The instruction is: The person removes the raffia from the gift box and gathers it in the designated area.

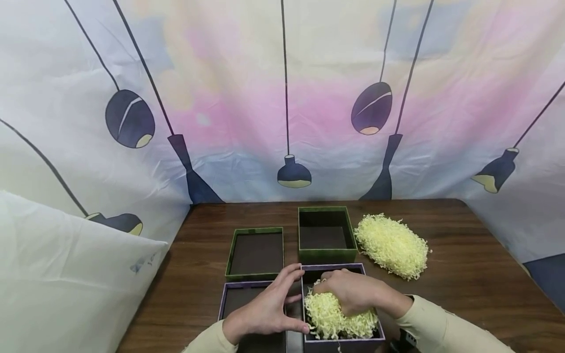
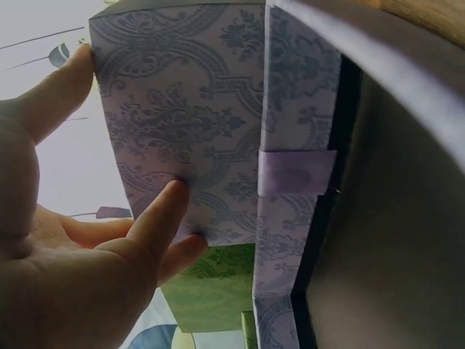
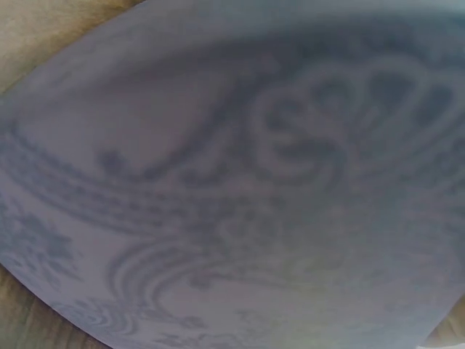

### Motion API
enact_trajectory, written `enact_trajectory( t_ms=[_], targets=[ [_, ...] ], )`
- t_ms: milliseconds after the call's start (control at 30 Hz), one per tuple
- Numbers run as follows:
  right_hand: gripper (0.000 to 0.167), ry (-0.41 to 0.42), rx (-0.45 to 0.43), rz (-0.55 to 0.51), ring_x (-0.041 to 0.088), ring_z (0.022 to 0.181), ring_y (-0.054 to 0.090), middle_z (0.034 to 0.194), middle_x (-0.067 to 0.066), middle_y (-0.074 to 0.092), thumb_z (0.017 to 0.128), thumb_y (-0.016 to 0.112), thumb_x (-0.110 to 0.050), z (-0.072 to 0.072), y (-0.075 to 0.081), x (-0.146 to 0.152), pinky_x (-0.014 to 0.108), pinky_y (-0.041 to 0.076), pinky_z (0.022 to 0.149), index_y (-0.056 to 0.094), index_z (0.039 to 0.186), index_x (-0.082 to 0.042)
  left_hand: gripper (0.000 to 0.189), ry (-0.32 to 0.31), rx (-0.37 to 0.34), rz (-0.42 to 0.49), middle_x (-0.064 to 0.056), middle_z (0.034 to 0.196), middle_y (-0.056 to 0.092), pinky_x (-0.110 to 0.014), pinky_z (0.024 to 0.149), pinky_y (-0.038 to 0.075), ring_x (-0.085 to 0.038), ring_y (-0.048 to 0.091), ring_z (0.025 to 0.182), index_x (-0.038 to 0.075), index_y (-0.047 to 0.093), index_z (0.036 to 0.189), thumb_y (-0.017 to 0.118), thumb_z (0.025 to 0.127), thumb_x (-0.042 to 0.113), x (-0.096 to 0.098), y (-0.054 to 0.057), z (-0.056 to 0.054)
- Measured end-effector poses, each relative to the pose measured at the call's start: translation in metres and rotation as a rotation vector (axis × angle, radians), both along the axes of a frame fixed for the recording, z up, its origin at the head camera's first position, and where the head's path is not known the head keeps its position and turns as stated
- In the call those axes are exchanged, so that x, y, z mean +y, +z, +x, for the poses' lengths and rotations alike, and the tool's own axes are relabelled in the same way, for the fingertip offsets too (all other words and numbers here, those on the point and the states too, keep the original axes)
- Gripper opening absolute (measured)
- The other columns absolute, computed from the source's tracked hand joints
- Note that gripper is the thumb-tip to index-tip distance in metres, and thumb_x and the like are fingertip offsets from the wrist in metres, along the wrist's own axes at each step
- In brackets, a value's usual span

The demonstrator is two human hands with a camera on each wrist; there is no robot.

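Observation:
A purple-rimmed box (image 1: 344, 341) stands at the near middle of the table, with pale yellow shredded paper (image 1: 326, 314) in it. My left hand (image 1: 269, 304) spreads along the box's left side. In the left wrist view, its thumb and fingers (image 2: 156, 218) touch the box's patterned lilac wall (image 2: 182, 109). My right hand (image 1: 350, 291) reaches into the box from the right, fingers bent down into the shredded paper, fingertips hidden. The right wrist view is filled by a blurred patterned lilac surface (image 3: 218, 203).
Behind stands a deep green-rimmed box (image 1: 326, 254), with a shallow green-rimmed tray (image 1: 256, 277) to its left. A shallow purple-rimmed piece (image 1: 243, 300) lies partly under my left arm. At the back right sits a shredded paper heap (image 1: 393, 245). Printed cloth (image 1: 247, 98) hangs around the wooden table.

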State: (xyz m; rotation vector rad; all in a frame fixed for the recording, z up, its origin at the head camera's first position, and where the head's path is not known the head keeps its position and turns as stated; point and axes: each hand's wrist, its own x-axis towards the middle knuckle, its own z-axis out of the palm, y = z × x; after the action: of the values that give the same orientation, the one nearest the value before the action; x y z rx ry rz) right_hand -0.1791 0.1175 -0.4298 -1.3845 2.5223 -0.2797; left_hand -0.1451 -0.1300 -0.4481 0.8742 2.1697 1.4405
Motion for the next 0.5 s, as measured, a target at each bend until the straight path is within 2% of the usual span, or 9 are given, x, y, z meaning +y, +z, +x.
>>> enact_trajectory(
  t_ms=[100,200,333,500],
  targets=[
    [0.08,-0.006,0.012,-0.007,0.002,0.093,0.056,0.11,-0.01,0.062,0.058,0.064,0.018,-0.0006,0.0,0.0007,0.029,0.055,0.081,0.062,0.122,-0.03,0.104,-0.004,0.003,-0.008,-0.016,0.159,0.006,-0.029,0.1,0.051,-0.04,0.038,0.137,0.006,0.018,0.154,0.084,0.077,0.029,0.0004,0.0002,0.0012],
    [0.081,-0.013,0.002,-0.023,0.001,0.091,0.054,0.11,-0.008,0.061,0.057,0.061,0.018,-0.0009,0.0,0.0014,0.028,0.054,0.08,0.062,0.122,-0.029,0.104,-0.01,0.012,-0.019,-0.018,0.159,0.005,-0.028,0.1,0.052,-0.039,0.042,0.135,0.005,0.017,0.154,0.083,0.077,0.029,0.0004,0.0002,0.0025],
    [0.081,-0.022,0.006,-0.04,0.002,0.094,0.055,0.114,-0.006,0.061,0.058,0.058,0.019,-0.0016,0.0017,0.0025,0.03,0.054,0.084,0.062,0.123,-0.028,0.105,-0.007,0.005,-0.027,-0.018,0.16,0.004,-0.027,0.1,0.051,-0.036,0.043,0.135,0.006,0.016,0.155,0.083,0.077,0.028,0.0006,0.0016,0.0028],
    [0.083,-0.038,0.023,-0.056,0.012,0.111,0.058,0.121,-0.007,0.063,0.056,0.058,0.019,-0.0008,0.005,0.003,0.044,0.053,0.094,0.062,0.123,-0.03,0.105,0.005,-0.009,-0.042,-0.014,0.16,0.004,-0.025,0.1,0.051,-0.034,0.041,0.137,0.007,0.016,0.155,0.084,0.077,0.027,0.001,0.0043,0.0021]
  ],
)
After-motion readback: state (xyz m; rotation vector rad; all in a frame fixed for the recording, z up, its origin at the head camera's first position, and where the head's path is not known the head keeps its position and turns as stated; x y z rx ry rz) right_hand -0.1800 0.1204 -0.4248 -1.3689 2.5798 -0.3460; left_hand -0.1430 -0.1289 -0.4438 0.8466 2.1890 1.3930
